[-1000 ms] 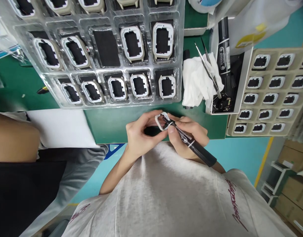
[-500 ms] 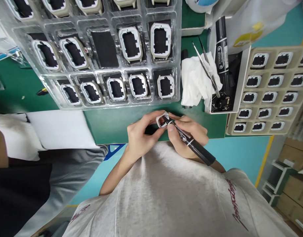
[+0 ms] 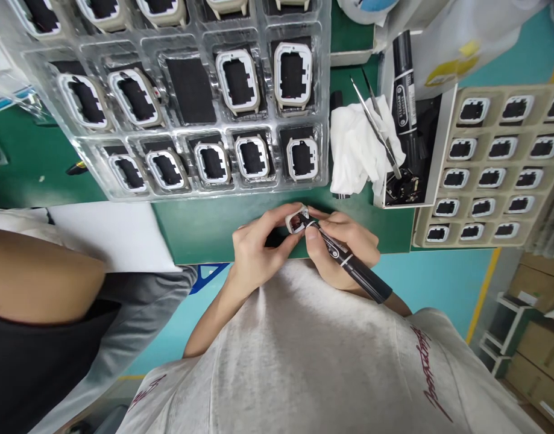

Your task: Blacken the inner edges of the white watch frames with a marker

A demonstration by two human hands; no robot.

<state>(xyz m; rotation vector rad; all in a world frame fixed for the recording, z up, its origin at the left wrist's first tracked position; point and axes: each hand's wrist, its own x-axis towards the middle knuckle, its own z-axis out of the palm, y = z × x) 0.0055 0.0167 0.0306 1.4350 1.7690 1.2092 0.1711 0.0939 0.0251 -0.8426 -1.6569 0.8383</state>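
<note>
Between the thumb and fingers of my left hand (image 3: 259, 244) is a small white watch case frame (image 3: 291, 224), held just over the near edge of the green table. My right hand (image 3: 346, 244) grips a black marker pen (image 3: 365, 277) slantwise, its tip end at the inside of the frame. The tip itself is hard to make out against the dark opening. Some right fingers also reach the frame's far side. Beyond my hands lies a clear plastic tray (image 3: 168, 194) of similar frames; one of its pockets shows only a black pad (image 3: 190, 90).
Tweezers (image 3: 376, 123) rest on a crumpled white cloth (image 3: 349, 150). Beside them, a white box (image 3: 443, 147) holds another black marker (image 3: 404, 90) and small dark parts. A beige tray (image 3: 480, 241) of frames is at the right. A co-worker's arm (image 3: 46, 277) is at the left.
The co-worker's arm at the left has come further into view, over the white sheet's near side. My hands, the frame and the marker look almost unmoved.
</note>
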